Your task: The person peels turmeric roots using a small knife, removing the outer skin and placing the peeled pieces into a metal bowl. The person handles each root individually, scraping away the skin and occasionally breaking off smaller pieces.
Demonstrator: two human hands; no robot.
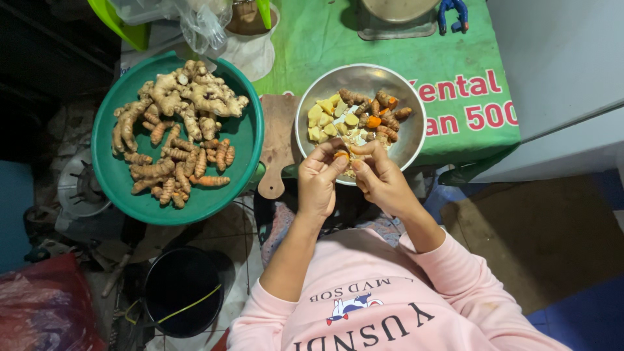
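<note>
My left hand [320, 177] and my right hand [377, 175] meet over the near rim of a metal bowl [403, 140]. Together they pinch a small orange root piece [342, 155] between the fingertips. The bowl holds pale yellow cut chunks [325, 120] on its left side and brown and orange root pieces [380, 110] on its right. To the left sits a round green tray [244, 140] piled with whole ginger [195, 94] and turmeric roots [179, 172].
A wooden cutting board [278, 140] lies between tray and bowl on a green printed cloth [448, 58]. A black bucket [184, 291] stands on the floor below the tray. A gas burner [79, 185] is at the left, a plastic bag [201, 26] behind the tray.
</note>
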